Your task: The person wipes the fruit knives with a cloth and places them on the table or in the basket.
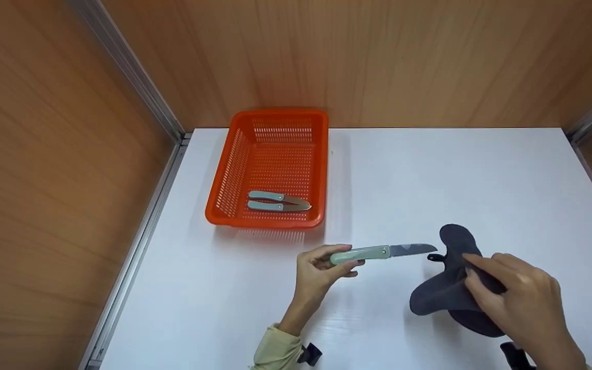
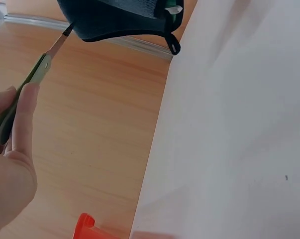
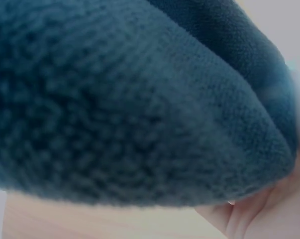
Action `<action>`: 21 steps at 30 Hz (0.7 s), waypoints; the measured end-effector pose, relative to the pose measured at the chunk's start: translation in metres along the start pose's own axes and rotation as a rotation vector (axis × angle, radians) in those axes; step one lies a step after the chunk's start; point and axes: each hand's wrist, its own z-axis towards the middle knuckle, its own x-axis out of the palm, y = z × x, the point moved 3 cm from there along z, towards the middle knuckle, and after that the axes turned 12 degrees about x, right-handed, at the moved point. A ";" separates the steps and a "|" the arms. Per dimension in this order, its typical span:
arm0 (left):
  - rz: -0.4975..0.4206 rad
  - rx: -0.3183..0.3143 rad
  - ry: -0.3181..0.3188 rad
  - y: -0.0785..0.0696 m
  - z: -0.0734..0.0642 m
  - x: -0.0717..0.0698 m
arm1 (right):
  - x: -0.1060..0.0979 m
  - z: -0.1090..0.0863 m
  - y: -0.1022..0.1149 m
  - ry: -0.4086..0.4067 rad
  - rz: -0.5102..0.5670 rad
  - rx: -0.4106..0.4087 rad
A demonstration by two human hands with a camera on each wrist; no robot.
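My left hand (image 1: 316, 272) pinches the pale green handle of a folding knife (image 1: 362, 254) between thumb and fingers. Its blade is out and points right, toward the cloth. In the left wrist view the knife (image 2: 39, 69) slants upward, the blade tip overlapping the cloth's edge. My right hand (image 1: 524, 298) pinches a dark grey-blue towel cloth (image 1: 437, 293) with a small hanging loop, bunched and draping from the fingers. Close up in the right wrist view, the fuzzy cloth (image 3: 140, 114) covers most of the picture and hides the fingertips.
An orange-red plastic basket (image 1: 322, 169) stands at the back left of the white table (image 1: 429, 180). Two knives (image 1: 265, 206) with pale handles and their blades out lie side by side in its near end. Wooden panels (image 1: 378, 61) wall in the table at the back and sides.
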 end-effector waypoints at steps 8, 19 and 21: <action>0.025 0.000 0.061 -0.003 0.001 0.000 | -0.006 0.008 0.019 -0.061 0.086 -0.062; 0.075 0.106 0.120 -0.004 0.000 0.010 | 0.037 0.003 0.045 0.087 0.152 -0.159; 0.083 0.157 0.126 -0.004 0.000 0.012 | 0.044 0.001 0.047 0.122 0.115 -0.164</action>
